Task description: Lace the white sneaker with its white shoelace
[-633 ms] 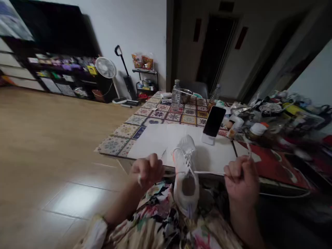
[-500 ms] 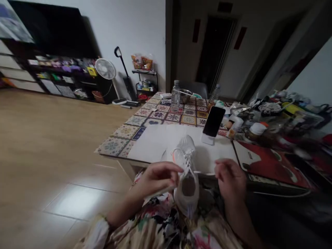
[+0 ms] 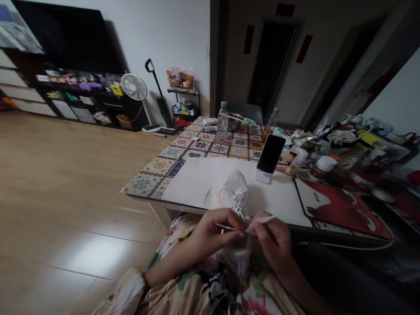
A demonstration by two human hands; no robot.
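Observation:
A white sneaker (image 3: 235,196) rests with its toe on the white paper (image 3: 197,177) at the table's near edge and its heel over my lap. My left hand (image 3: 214,232) is closed, pinching one white lace end just above the shoe's opening. My right hand (image 3: 274,238) is closed too, pinching the other lace end (image 3: 260,222). The two hands meet over the middle of the shoe and cover its heel part.
A black phone (image 3: 270,154) stands on a white holder beyond the shoe. A water bottle (image 3: 222,121), a metal bowl (image 3: 234,120) and cluttered jars and bags (image 3: 348,148) fill the patterned table (image 3: 154,168). A red mat (image 3: 341,205) lies right. A fan (image 3: 133,87) stands on the wooden floor.
My hands were apart, pulling the laces out to both sides. They have come together over the shoe, each still pinching a lace end.

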